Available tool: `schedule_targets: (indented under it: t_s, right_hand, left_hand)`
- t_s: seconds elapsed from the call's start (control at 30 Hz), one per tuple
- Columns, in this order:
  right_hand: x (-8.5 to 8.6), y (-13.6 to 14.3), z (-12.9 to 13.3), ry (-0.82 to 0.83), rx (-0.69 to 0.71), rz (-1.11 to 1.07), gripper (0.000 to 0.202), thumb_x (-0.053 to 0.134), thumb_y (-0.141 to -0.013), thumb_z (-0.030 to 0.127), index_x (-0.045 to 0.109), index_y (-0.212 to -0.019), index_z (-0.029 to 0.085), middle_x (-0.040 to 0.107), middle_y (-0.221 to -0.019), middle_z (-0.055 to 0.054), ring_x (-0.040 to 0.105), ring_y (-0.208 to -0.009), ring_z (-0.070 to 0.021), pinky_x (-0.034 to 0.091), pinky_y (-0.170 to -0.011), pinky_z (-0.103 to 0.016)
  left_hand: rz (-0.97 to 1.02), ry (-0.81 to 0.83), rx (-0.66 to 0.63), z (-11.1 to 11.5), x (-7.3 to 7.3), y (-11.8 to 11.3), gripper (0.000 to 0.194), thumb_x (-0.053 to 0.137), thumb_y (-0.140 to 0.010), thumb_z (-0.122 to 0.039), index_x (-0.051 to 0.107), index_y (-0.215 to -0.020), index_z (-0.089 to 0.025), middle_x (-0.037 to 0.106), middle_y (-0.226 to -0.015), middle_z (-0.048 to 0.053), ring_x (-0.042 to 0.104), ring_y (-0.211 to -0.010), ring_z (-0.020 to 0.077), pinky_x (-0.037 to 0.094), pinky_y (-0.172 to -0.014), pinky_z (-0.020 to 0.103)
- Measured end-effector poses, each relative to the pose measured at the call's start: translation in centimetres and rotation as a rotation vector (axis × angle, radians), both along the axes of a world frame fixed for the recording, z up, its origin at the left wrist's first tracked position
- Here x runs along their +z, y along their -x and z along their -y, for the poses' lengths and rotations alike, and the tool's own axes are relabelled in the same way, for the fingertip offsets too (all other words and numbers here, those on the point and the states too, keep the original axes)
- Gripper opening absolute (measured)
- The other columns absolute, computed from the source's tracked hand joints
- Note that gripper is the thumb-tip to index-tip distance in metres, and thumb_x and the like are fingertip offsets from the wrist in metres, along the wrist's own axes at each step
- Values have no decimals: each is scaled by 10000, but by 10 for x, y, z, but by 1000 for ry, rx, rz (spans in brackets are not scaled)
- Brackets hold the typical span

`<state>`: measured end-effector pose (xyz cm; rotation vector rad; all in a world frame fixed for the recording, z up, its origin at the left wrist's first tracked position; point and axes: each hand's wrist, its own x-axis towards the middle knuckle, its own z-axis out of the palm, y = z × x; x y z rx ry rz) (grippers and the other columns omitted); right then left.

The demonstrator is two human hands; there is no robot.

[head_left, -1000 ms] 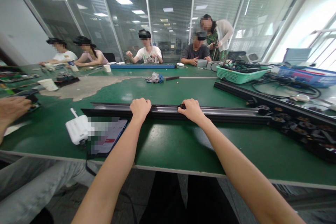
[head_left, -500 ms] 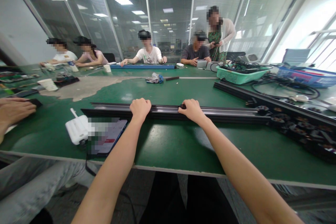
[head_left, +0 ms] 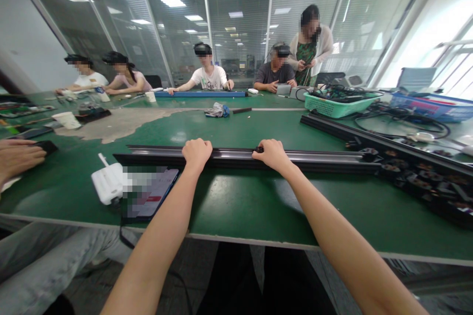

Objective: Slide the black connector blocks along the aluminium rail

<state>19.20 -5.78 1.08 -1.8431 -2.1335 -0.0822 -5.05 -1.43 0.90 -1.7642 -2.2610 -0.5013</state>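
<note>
A long black channel-shaped rail (head_left: 236,156) lies across the green table in front of me, with a shiny strip along its groove. My left hand (head_left: 197,152) is closed around the rail left of its middle. Right of the middle, my right hand (head_left: 271,152) is closed on a small black part (head_left: 257,149) at the groove. Most of that part is hidden by the fingers, so its kind does not show. The rail's right end reaches a heap of small black parts (head_left: 417,177).
A phone (head_left: 158,192) and a white adapter (head_left: 108,181) lie left of my left forearm. A second black rail (head_left: 332,130) slants at the right. Behind it stand a green basket (head_left: 340,104) of cables and a blue basket (head_left: 432,107). A neighbour's hand (head_left: 22,157) is at far left.
My right hand and the small black part have shifted very slightly right along the rail. My left hand stays in place. The standing person across the table has turned and straightened a little.
</note>
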Motion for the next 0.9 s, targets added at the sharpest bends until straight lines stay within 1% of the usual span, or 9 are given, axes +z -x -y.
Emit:
schedule_targets:
  t_s: [0.17, 0.37, 0.57, 0.77, 0.9]
  right_hand:
    - [0, -2, -1, 4, 1, -9, 337, 558, -850, 431, 700, -959, 146, 719, -973, -125, 631, -960, -259, 379, -799, -323]
    - [0, -4, -4, 18, 5, -17, 340, 567, -850, 428, 689, -986, 142, 717, -986, -123, 634, -958, -253, 387, -802, -316]
    - [0, -7, -6, 62, 55, -60, 320, 573, -870, 398, 689, -1005, 132, 717, -993, -113, 637, -938, -226, 399, -782, -286]
    - [4, -10, -6, 91, 94, -5, 302, 574, -889, 401, 697, -974, 138, 716, -1013, -125, 636, -946, -229, 390, -766, -281]
    - [-3, -14, -3, 47, 121, -15, 321, 549, -914, 432, 679, -997, 151, 705, -1035, -114, 618, -965, -226, 372, -772, -287]
  left_hand:
    - [1, 0, 6, 0, -1, 0, 483, 349, -889, -321, 741, -1046, -85, 699, -944, 221, 637, -1000, 329, 500, -806, 389]
    - [-7, 2, 6, 2, 2, -2, 474, 357, -896, -313, 735, -1053, -75, 699, -946, 220, 641, -1005, 326, 497, -816, 383]
    - [-4, 2, 2, 4, 4, -1, 474, 355, -892, -312, 740, -1029, -71, 700, -939, 220, 645, -990, 332, 504, -799, 389]
    - [-3, 16, -2, 5, 6, -3, 486, 345, -890, -318, 739, -1033, -73, 699, -937, 221, 639, -992, 335, 502, -794, 391]
    - [2, 28, 3, 7, 8, -4, 494, 337, -892, -320, 738, -1041, -74, 697, -952, 227, 633, -1002, 333, 498, -799, 389]
